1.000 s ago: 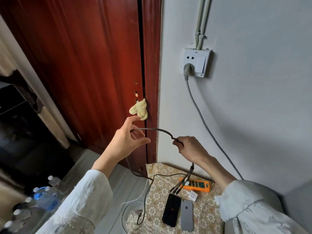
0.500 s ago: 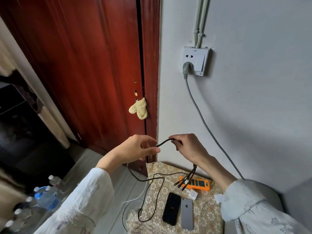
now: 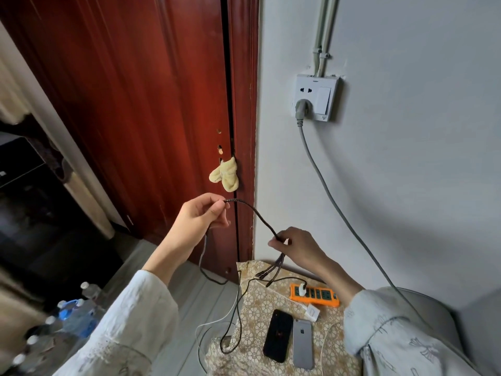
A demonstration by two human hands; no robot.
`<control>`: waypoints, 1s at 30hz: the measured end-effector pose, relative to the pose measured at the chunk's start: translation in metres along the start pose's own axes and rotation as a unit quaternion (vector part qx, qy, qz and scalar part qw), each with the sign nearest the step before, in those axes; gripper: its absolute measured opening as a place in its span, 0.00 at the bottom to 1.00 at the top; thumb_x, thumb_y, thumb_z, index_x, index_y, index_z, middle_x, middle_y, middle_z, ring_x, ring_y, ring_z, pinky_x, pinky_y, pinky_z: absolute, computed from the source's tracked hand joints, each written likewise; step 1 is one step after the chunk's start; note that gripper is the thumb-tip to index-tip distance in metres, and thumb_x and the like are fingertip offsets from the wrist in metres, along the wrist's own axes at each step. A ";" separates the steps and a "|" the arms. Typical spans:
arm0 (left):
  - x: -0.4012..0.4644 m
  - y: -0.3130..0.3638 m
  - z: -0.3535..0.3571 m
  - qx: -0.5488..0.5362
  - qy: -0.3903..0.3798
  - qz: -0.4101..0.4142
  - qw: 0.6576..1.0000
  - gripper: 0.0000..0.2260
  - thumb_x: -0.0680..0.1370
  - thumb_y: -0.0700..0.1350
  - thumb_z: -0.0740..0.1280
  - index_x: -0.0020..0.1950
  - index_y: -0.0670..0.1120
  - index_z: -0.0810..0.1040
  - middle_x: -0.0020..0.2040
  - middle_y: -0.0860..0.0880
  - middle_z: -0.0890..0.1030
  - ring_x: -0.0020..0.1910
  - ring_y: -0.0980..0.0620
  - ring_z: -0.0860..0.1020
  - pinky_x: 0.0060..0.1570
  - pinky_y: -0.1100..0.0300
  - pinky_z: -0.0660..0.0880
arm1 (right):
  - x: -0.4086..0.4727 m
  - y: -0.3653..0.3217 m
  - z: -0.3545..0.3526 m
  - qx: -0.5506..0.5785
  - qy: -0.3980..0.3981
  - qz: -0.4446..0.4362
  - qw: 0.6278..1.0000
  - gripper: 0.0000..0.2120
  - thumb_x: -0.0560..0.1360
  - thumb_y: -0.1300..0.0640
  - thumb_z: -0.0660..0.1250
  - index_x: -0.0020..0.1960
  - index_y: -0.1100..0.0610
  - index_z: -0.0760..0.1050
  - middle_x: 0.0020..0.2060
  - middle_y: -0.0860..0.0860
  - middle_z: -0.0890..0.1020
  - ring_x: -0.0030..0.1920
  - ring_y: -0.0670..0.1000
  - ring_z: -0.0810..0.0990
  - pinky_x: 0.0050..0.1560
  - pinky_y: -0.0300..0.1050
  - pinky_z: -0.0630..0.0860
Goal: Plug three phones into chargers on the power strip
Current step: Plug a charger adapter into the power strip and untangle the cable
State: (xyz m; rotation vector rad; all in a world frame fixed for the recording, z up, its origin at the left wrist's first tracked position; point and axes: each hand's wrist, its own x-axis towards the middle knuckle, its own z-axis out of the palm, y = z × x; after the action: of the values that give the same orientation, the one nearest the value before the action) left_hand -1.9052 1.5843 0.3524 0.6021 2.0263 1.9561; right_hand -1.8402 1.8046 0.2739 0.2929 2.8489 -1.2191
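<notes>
My left hand [image 3: 199, 217] and my right hand [image 3: 294, 244] both pinch a black braided charging cable [image 3: 253, 215], which arches between them in the air. Its split connector ends [image 3: 272, 271] dangle below my right hand. An orange power strip [image 3: 322, 295] lies on a patterned cloth [image 3: 254, 302] below, with a white charger [image 3: 302, 290] plugged into its left end. A black phone [image 3: 278, 335] and a grey phone [image 3: 302, 343] lie face down side by side on the cloth. A loose white charger [image 3: 311, 313] rests beside the strip.
A grey cord [image 3: 328, 191] runs from the wall socket [image 3: 317, 100] down the grey wall. A red wooden door [image 3: 141, 104] with a yellow cloth [image 3: 226, 176] in its latch hole stands at left. Water bottles [image 3: 70, 318] sit on the floor at lower left. A white cable [image 3: 217, 321] hangs off the cloth.
My left hand dropped close to the right, then slid back up and left along the black cable, so the span between my hands has widened again.
</notes>
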 end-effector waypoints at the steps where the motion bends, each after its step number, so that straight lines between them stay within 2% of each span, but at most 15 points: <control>1: -0.001 -0.001 -0.001 0.005 -0.003 -0.015 1.000 0.08 0.78 0.41 0.61 0.42 0.42 0.77 0.28 0.52 0.77 0.30 0.53 0.76 0.45 0.54 0.79 | 0.002 -0.001 0.001 -0.013 0.017 -0.001 1.000 0.11 0.74 0.46 0.65 0.46 0.53 0.81 0.41 0.47 0.77 0.43 0.49 0.76 0.38 0.35 0.67; 6: -0.002 -0.006 0.001 0.178 -0.066 -0.073 0.979 0.14 0.77 0.55 0.60 0.49 0.46 0.78 0.30 0.51 0.78 0.24 0.56 0.72 0.31 0.60 0.74 | 0.001 -0.011 0.002 0.007 0.079 -0.039 0.996 0.11 0.73 0.49 0.67 0.50 0.54 0.82 0.39 0.48 0.81 0.39 0.48 0.77 0.40 0.43 0.72; 8: -0.003 -0.012 0.011 0.239 -0.108 -0.061 0.963 0.12 0.77 0.54 0.61 0.49 0.47 0.78 0.29 0.52 0.77 0.23 0.58 0.71 0.28 0.64 0.73 | 0.000 -0.020 0.006 0.001 0.108 -0.086 0.990 0.10 0.72 0.50 0.69 0.48 0.54 0.83 0.39 0.53 0.83 0.39 0.51 0.79 0.40 0.45 0.73; 10: -0.005 -0.019 0.020 0.246 -0.137 -0.060 0.958 0.10 0.78 0.49 0.61 0.47 0.48 0.80 0.26 0.54 0.74 0.23 0.59 0.70 0.27 0.66 0.72 | 0.000 -0.024 0.010 0.018 0.128 -0.112 0.985 0.09 0.70 0.52 0.70 0.48 0.55 0.83 0.39 0.52 0.83 0.39 0.49 0.79 0.40 0.38 0.73; 12: -0.008 -0.023 0.023 0.230 -0.151 -0.059 0.960 0.09 0.79 0.45 0.60 0.45 0.48 0.80 0.25 0.54 0.73 0.23 0.58 0.69 0.27 0.66 0.70 | 0.002 -0.022 0.011 0.125 0.113 -0.065 0.984 0.10 0.69 0.58 0.72 0.50 0.55 0.81 0.42 0.48 0.82 0.41 0.44 0.80 0.46 0.31 0.74; 13: -0.010 -0.024 0.022 0.220 -0.164 -0.056 0.960 0.09 0.79 0.43 0.60 0.44 0.47 0.80 0.26 0.54 0.73 0.24 0.57 0.69 0.28 0.65 0.69 | 0.002 -0.022 0.009 0.236 0.086 -0.014 0.968 0.11 0.70 0.62 0.71 0.52 0.55 0.80 0.43 0.48 0.82 0.43 0.44 0.81 0.50 0.34 0.76; 14: -0.011 -0.024 0.022 0.208 -0.182 -0.051 0.960 0.10 0.79 0.42 0.60 0.44 0.47 0.79 0.27 0.53 0.74 0.26 0.54 0.70 0.28 0.65 0.69 | 0.003 -0.021 0.007 0.368 0.062 0.048 0.926 0.11 0.70 0.66 0.69 0.51 0.57 0.78 0.43 0.51 0.81 0.43 0.45 0.82 0.51 0.37 0.78; 16: -0.012 -0.025 0.021 0.198 -0.220 -0.041 0.954 0.10 0.79 0.40 0.60 0.42 0.48 0.79 0.30 0.50 0.75 0.31 0.49 0.71 0.31 0.62 0.69 | 0.008 -0.021 0.003 0.611 0.056 0.155 0.774 0.06 0.73 0.73 0.61 0.43 0.64 0.73 0.42 0.61 0.77 0.41 0.52 0.81 0.44 0.41 0.81; 18: -0.013 -0.028 0.020 0.209 -0.255 -0.044 0.943 0.10 0.78 0.40 0.61 0.41 0.49 0.79 0.31 0.50 0.75 0.33 0.49 0.72 0.35 0.59 0.70 | 0.012 -0.018 0.000 0.721 0.085 0.241 0.644 0.04 0.74 0.73 0.58 0.44 0.66 0.69 0.49 0.64 0.71 0.46 0.56 0.81 0.34 0.46 0.82; 19: -0.013 -0.030 0.019 0.214 -0.273 -0.055 0.936 0.10 0.78 0.40 0.61 0.41 0.50 0.79 0.32 0.50 0.76 0.34 0.50 0.72 0.36 0.60 0.70 | 0.013 -0.016 -0.002 0.746 0.092 0.266 0.604 0.04 0.75 0.72 0.59 0.49 0.68 0.68 0.53 0.63 0.68 0.51 0.56 0.79 0.29 0.48 0.81; 20: -0.014 -0.032 0.017 0.221 -0.291 -0.073 0.928 0.10 0.78 0.41 0.62 0.41 0.50 0.80 0.32 0.51 0.76 0.34 0.52 0.73 0.36 0.62 0.71 | 0.013 -0.014 -0.002 0.757 0.089 0.280 0.584 0.11 0.75 0.71 0.60 0.57 0.69 0.65 0.56 0.63 0.67 0.52 0.56 0.79 0.27 0.48 0.81; 22: -0.016 -0.039 0.012 0.252 -0.322 -0.117 0.905 0.10 0.78 0.43 0.62 0.41 0.52 0.80 0.32 0.53 0.77 0.33 0.55 0.74 0.36 0.67 0.73 | 0.014 -0.009 -0.002 0.754 0.065 0.299 0.582 0.20 0.76 0.67 0.61 0.66 0.69 0.59 0.54 0.62 0.72 0.41 0.55 0.81 0.29 0.46 0.80; 25: -0.020 -0.053 0.001 0.318 -0.333 -0.182 0.868 0.08 0.77 0.49 0.63 0.40 0.56 0.79 0.34 0.54 0.78 0.31 0.61 0.76 0.36 0.71 0.73 | 0.015 -0.010 -0.004 0.703 0.010 0.315 0.637 0.08 0.78 0.63 0.58 0.56 0.62 0.69 0.41 0.57 0.78 0.24 0.48 0.80 0.36 0.41 0.70; 27: -0.023 -0.061 -0.008 0.362 -0.318 -0.210 0.851 0.07 0.76 0.52 0.63 0.43 0.53 0.79 0.35 0.54 0.78 0.30 0.61 0.76 0.36 0.71 0.73 | 0.014 -0.011 -0.004 0.671 -0.011 0.313 0.672 0.05 0.78 0.63 0.58 0.47 0.61 0.73 0.35 0.53 0.79 0.23 0.45 0.77 0.35 0.39 0.67; 30: -0.026 -0.065 -0.021 0.405 -0.299 -0.250 0.827 0.12 0.76 0.58 0.60 0.42 0.54 0.79 0.34 0.55 0.78 0.29 0.61 0.77 0.33 0.70 0.73 | 0.011 -0.014 -0.001 0.603 -0.026 0.286 0.744 0.06 0.76 0.62 0.62 0.43 0.60 0.77 0.31 0.50 0.81 0.30 0.46 0.78 0.34 0.40 0.71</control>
State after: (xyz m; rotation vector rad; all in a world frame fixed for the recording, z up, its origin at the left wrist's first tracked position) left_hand -1.8988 1.5532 0.2865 0.6342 2.1812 0.4564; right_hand -1.8538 1.7975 0.2837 0.9822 1.2424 -2.5012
